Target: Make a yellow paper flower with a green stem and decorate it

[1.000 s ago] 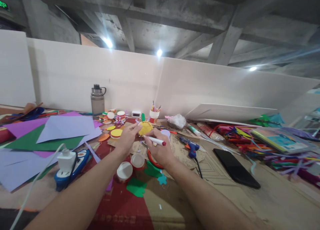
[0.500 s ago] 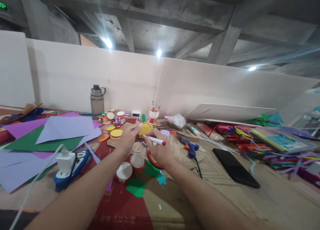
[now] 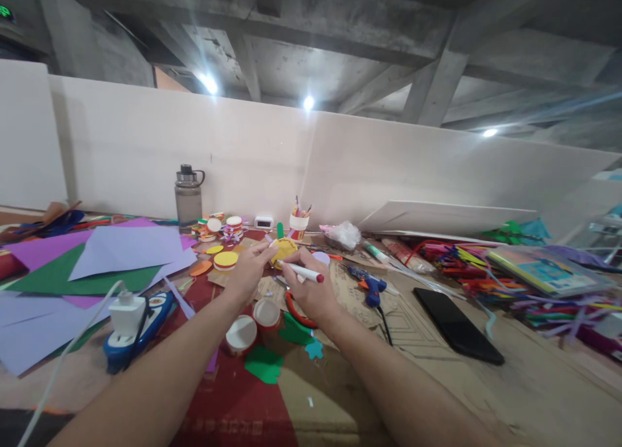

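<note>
A round yellow disc point(image 3: 286, 249) with dark marks along its upper edge is gripped at its left side by my left hand point(image 3: 249, 271). My right hand point(image 3: 311, 290) holds a white marker point(image 3: 304, 272) with a red end, its other end at the lower part of the disc. Behind the disc stands a green piece point(image 3: 280, 230). A round lilac piece point(image 3: 321, 258) lies just beyond my right hand. Nearer to me are two white-topped round pieces point(image 3: 241, 333), red-handled scissors point(image 3: 297, 311) partly hidden by my right hand, and green paper scraps point(image 3: 264, 364).
A blue glue gun point(image 3: 373, 290) and a black phone point(image 3: 457, 325) lie on the right, before a pile of colourful strips point(image 3: 466, 262). Paper sheets point(image 3: 126, 249), a power strip point(image 3: 138, 330) and a bottle point(image 3: 188, 197) are on the left. A pen cup point(image 3: 299, 225) stands behind.
</note>
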Action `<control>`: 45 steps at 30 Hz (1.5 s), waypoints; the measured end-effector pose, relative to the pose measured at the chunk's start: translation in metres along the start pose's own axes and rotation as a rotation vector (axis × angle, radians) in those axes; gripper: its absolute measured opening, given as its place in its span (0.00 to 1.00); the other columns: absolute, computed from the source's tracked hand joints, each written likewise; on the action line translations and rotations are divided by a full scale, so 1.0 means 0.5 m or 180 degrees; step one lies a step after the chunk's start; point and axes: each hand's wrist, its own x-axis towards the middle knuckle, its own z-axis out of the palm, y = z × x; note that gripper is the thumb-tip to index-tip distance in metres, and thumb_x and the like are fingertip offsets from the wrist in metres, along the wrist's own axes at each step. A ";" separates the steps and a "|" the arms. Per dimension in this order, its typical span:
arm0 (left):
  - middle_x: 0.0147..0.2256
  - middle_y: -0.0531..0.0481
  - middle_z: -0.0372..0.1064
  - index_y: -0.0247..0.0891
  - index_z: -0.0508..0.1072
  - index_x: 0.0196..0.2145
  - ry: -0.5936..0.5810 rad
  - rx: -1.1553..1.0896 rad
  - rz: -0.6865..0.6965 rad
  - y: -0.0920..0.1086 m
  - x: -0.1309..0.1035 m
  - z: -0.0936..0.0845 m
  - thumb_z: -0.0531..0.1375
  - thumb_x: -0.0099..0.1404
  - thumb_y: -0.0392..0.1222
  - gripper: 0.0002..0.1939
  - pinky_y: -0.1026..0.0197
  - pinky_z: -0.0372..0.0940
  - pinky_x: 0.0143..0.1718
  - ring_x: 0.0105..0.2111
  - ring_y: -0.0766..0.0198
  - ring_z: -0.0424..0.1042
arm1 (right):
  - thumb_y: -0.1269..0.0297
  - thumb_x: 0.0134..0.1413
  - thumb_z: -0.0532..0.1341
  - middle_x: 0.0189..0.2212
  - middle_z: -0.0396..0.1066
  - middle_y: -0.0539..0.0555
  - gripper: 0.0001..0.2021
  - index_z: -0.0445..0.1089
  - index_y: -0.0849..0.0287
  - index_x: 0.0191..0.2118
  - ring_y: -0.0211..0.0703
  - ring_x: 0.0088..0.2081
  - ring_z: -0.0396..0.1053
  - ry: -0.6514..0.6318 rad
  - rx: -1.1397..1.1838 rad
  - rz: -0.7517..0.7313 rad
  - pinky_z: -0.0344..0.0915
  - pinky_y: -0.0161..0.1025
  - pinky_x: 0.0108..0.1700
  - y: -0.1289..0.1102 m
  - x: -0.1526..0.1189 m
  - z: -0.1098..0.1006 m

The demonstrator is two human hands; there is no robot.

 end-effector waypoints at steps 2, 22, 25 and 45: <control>0.28 0.50 0.73 0.34 0.77 0.34 -0.0014 -0.0017 0.0002 0.000 0.000 0.000 0.65 0.54 0.49 0.15 0.63 0.65 0.28 0.26 0.65 0.68 | 0.63 0.57 0.58 0.25 0.71 0.51 0.07 0.67 0.57 0.29 0.40 0.27 0.67 -0.0025 0.0045 -0.0038 0.63 0.37 0.32 -0.001 0.000 0.000; 0.29 0.49 0.74 0.34 0.78 0.33 -0.0034 -0.0076 -0.0171 0.004 -0.002 0.003 0.67 0.52 0.52 0.17 0.62 0.67 0.30 0.26 0.64 0.70 | 0.64 0.57 0.58 0.26 0.72 0.51 0.06 0.66 0.56 0.29 0.41 0.29 0.68 0.0032 0.0028 -0.0013 0.63 0.37 0.34 -0.004 0.001 -0.004; 0.30 0.49 0.74 0.34 0.78 0.34 -0.0053 -0.0119 -0.0172 0.005 -0.003 0.005 0.67 0.52 0.52 0.18 0.61 0.67 0.31 0.26 0.64 0.70 | 0.63 0.58 0.57 0.26 0.72 0.51 0.07 0.67 0.56 0.29 0.40 0.29 0.68 -0.0025 0.0057 -0.0069 0.64 0.37 0.34 -0.005 0.000 -0.004; 0.29 0.45 0.75 0.32 0.79 0.35 -0.0060 -0.0292 -0.0213 0.005 -0.008 0.012 0.67 0.53 0.50 0.18 0.61 0.68 0.29 0.26 0.63 0.72 | 0.63 0.58 0.58 0.27 0.70 0.52 0.05 0.66 0.53 0.31 0.43 0.29 0.68 0.0078 0.0162 0.0075 0.66 0.41 0.35 -0.016 0.004 -0.014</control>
